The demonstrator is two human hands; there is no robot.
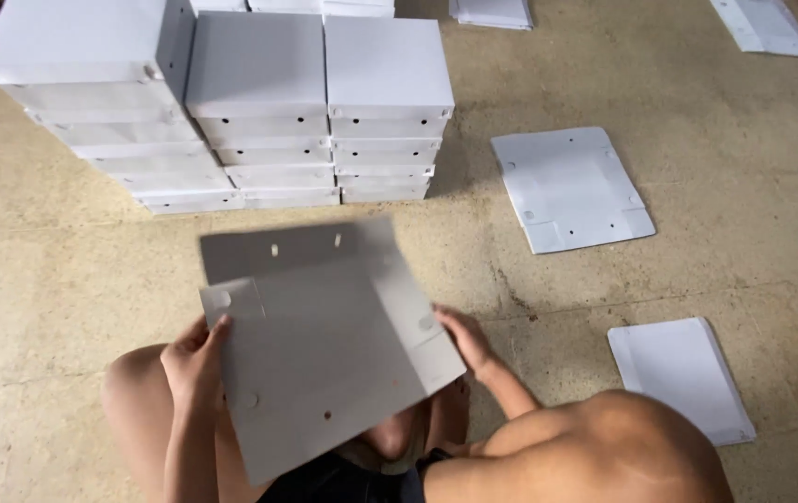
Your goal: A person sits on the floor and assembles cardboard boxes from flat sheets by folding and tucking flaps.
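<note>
Flat grey card blank (324, 345) is held over the lap, betw. the knees, tilted toward the camera so its creases and punched holes can be seen. Left hand (196, 359) is closed on the left edge, thumb on top by a folded flap; right hand (462, 337) is pressed to the right edge, fingers prob. curled under, though that part is hidden. Finished white boxes (259, 112) are stacked ahead on the floor (64, 270), kept w/in reach. Spare flat blank (571, 189) lies to the right, well apart.
</note>
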